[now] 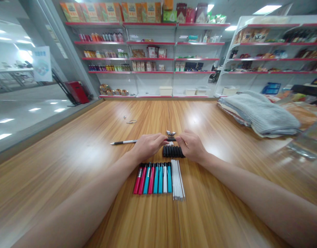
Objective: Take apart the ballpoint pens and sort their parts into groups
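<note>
Hands low and inward, left hand (148, 146) and right hand (191, 146) pinching one black plastic barrel (171, 139)

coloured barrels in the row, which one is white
The white barrel, seventh from the left, lying between two teal ones; all the others are red or teal.

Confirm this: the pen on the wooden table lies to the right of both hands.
The side is wrong. The head view shows the pen on the wooden table to the left of both hands, just beyond the left hand, with the right hand farther away.
</note>
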Demonstrator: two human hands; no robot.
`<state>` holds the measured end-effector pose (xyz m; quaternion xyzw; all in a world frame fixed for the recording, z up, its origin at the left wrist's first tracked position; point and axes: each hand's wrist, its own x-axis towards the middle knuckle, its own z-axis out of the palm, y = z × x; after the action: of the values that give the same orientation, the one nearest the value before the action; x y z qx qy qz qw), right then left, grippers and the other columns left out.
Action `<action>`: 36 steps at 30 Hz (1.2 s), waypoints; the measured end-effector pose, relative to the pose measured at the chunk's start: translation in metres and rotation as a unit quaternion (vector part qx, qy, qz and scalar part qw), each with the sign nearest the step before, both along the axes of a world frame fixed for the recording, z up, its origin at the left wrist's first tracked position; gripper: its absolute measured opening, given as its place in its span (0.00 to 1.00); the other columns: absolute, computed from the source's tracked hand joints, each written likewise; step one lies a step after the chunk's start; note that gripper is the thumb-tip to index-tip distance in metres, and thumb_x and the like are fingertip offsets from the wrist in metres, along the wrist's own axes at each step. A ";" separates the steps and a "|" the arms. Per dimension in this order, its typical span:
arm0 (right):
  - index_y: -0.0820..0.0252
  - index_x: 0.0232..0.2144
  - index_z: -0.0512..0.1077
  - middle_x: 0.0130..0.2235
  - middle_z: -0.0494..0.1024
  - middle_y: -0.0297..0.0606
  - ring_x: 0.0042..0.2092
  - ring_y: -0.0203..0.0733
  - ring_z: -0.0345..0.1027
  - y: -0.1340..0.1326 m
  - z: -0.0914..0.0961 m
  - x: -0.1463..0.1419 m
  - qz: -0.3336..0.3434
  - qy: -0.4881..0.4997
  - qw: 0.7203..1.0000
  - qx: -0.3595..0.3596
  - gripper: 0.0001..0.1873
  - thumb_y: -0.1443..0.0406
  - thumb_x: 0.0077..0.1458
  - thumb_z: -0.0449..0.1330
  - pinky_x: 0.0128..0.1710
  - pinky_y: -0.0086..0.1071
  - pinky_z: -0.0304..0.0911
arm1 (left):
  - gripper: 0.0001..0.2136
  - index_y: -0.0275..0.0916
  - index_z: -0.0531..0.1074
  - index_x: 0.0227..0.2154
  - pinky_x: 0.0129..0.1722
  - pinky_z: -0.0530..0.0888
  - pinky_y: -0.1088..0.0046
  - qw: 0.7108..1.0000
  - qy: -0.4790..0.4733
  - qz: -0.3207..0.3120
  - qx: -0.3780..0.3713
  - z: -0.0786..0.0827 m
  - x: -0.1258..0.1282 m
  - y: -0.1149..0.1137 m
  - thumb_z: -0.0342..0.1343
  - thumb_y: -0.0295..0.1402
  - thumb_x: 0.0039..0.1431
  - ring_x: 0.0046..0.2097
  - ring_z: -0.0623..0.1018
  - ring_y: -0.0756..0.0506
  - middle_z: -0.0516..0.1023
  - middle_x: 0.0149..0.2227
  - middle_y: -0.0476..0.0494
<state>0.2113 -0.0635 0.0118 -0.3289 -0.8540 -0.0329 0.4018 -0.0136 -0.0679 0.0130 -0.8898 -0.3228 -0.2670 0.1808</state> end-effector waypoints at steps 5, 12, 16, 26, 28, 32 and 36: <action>0.61 0.27 0.68 0.28 0.71 0.39 0.33 0.41 0.60 0.001 0.001 0.000 0.025 0.024 0.999 -0.003 0.10 0.65 0.59 0.52 0.35 0.36 0.56 | 0.12 0.37 0.68 0.32 0.26 0.63 0.76 1.000 0.006 0.008 -0.001 0.002 -0.001 -0.001 0.45 0.38 0.66 0.29 0.72 0.51 0.74 0.28 0.46; 0.60 0.25 0.68 0.26 0.69 0.39 0.32 0.41 0.60 0.001 0.001 0.002 0.024 0.030 0.999 -0.013 0.10 0.65 0.58 0.54 0.35 0.36 0.56 | 0.12 0.37 0.69 0.33 0.27 0.63 0.76 1.000 0.011 0.002 0.003 0.002 -0.003 0.000 0.45 0.38 0.66 0.29 0.72 0.51 0.73 0.28 0.46; 0.61 0.31 0.70 0.30 0.71 0.39 0.34 0.42 0.61 -0.001 0.002 0.001 0.030 0.039 0.998 -0.025 0.06 0.64 0.56 0.56 0.37 0.36 0.57 | 0.13 0.37 0.69 0.34 0.27 0.63 0.76 1.000 0.011 0.012 0.002 0.001 -0.004 0.000 0.44 0.38 0.66 0.30 0.72 0.50 0.74 0.29 0.46; 0.60 0.25 0.69 0.27 0.71 0.38 0.33 0.41 0.62 -0.001 0.002 0.002 0.013 0.031 0.998 -0.047 0.12 0.64 0.60 0.52 0.37 0.36 0.57 | 0.13 0.38 0.70 0.34 0.27 0.64 0.76 1.000 0.010 0.022 0.005 0.001 -0.003 0.001 0.44 0.39 0.66 0.30 0.73 0.50 0.75 0.29 0.46; 0.60 0.24 0.68 0.26 0.70 0.38 0.32 0.40 0.61 0.000 0.001 0.002 0.006 0.034 0.999 -0.040 0.13 0.64 0.60 0.52 0.35 0.36 0.56 | 0.13 0.38 0.69 0.34 0.27 0.64 0.76 1.000 0.009 0.022 0.001 0.002 -0.003 0.000 0.44 0.39 0.66 0.31 0.74 0.50 0.75 0.29 0.45; 0.60 0.27 0.68 0.28 0.71 0.38 0.33 0.39 0.61 0.001 0.001 0.002 0.026 0.035 0.998 -0.046 0.09 0.64 0.59 0.54 0.35 0.34 0.56 | 0.13 0.37 0.69 0.34 0.27 0.64 0.75 1.000 0.008 0.023 -0.005 0.003 -0.003 -0.002 0.44 0.39 0.66 0.30 0.74 0.50 0.75 0.29 0.46; 0.60 0.23 0.67 0.25 0.69 0.37 0.31 0.39 0.60 0.003 -0.001 0.002 0.029 0.024 0.998 -0.040 0.15 0.63 0.61 0.52 0.35 0.34 0.56 | 0.11 0.39 0.69 0.39 0.29 0.66 0.75 1.000 0.006 0.012 -0.014 0.003 -0.002 -0.002 0.46 0.39 0.65 0.34 0.75 0.49 0.76 0.34 0.45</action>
<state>0.2129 -0.0602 0.0104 -0.3208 -0.8540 0.0209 0.4091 -0.0156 -0.0694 0.0163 -0.8900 -0.3356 -0.2553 0.1737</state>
